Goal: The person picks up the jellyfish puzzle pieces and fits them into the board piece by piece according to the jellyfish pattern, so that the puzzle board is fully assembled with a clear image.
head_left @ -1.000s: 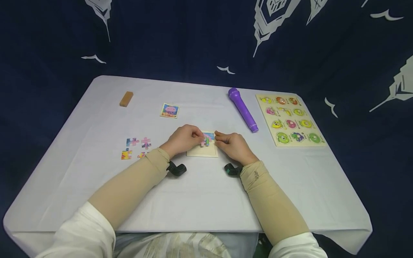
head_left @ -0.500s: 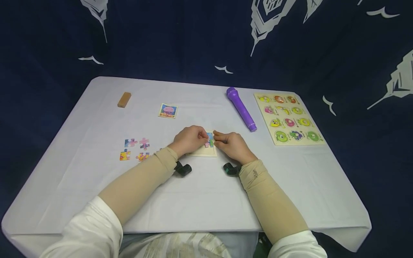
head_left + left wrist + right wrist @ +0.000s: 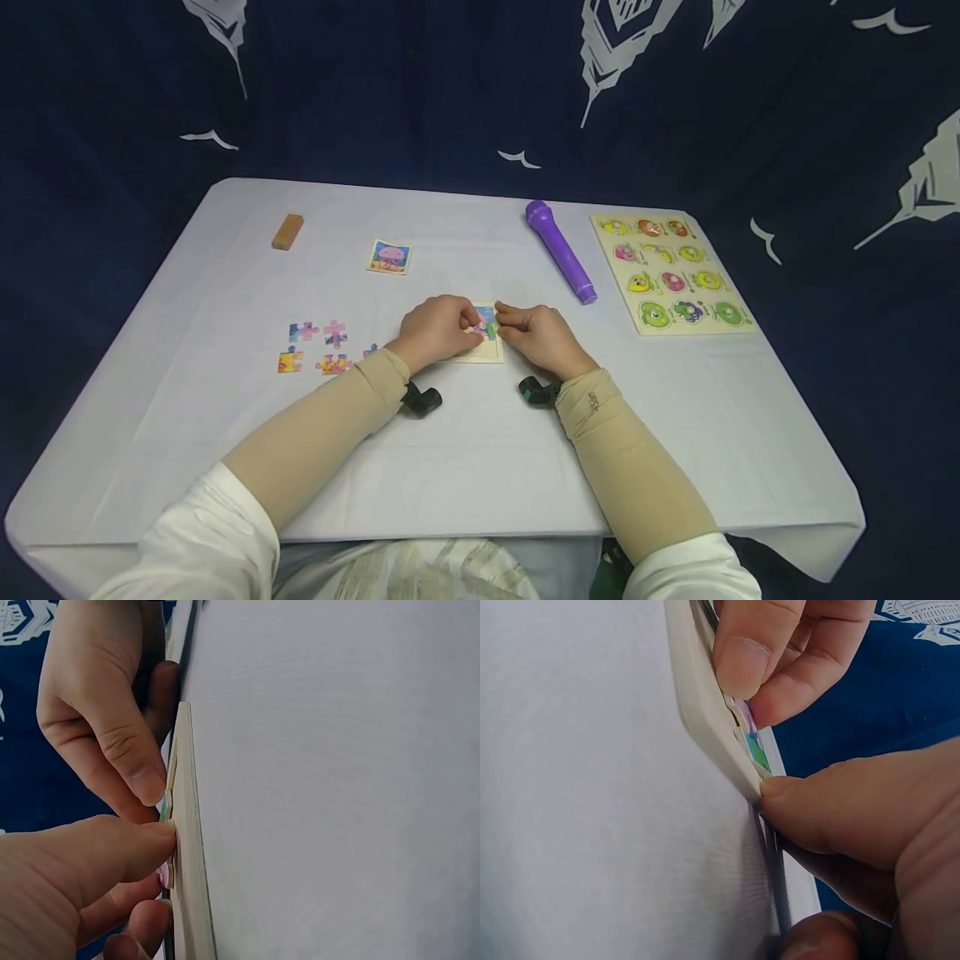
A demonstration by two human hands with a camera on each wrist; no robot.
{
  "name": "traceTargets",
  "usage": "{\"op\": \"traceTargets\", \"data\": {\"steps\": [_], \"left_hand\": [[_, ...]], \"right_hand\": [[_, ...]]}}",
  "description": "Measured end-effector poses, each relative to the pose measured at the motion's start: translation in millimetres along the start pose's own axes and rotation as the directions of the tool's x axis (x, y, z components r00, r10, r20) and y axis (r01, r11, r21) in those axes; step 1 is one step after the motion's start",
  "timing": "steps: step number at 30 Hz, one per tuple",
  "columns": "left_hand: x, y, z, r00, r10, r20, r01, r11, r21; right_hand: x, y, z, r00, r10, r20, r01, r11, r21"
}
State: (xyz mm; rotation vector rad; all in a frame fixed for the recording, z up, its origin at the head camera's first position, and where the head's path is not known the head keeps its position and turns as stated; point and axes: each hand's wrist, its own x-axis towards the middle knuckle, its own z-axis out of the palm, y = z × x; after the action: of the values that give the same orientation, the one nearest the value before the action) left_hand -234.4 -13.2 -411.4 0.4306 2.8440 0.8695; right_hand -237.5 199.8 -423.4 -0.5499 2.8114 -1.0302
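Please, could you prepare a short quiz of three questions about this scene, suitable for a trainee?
1. True or false: the purple rod lies between the small picture card and the fruit board.
2. What does the right hand touch?
3. Fill the gap: the brown block lies near the far ____ corner of the table, as the person sees it.

Key: 1. True. 2. The puzzle tray. 3. Left.

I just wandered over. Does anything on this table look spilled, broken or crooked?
Nothing looks spilled or broken. The one slightly odd thing is the blue-and-green puzzle piece: in the right wrist view, its edge shows above the rim of the puzzle board, so it may not be lying flat.
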Motion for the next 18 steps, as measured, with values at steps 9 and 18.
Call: {"op": "traceTargets", "data": {"steps": [9, 18], "left_hand": [[-0.1, 0.8, -0.9, 1.0, 0.014, -0.001, -0.014, 1.0, -0.009], [0.4, 2.5, -1.1, 1.0, 0.027, -0.006, -0.027, 1.0, 0.006]], "right_hand": [[0.2, 0.3, 0.8, 1.0, -0.003, -0.006, 0.003, 1.0, 0.0], [0.3, 0.2, 0.0, 1.0, -0.009, -0.013, 0.009, 1.0, -0.003]]}}
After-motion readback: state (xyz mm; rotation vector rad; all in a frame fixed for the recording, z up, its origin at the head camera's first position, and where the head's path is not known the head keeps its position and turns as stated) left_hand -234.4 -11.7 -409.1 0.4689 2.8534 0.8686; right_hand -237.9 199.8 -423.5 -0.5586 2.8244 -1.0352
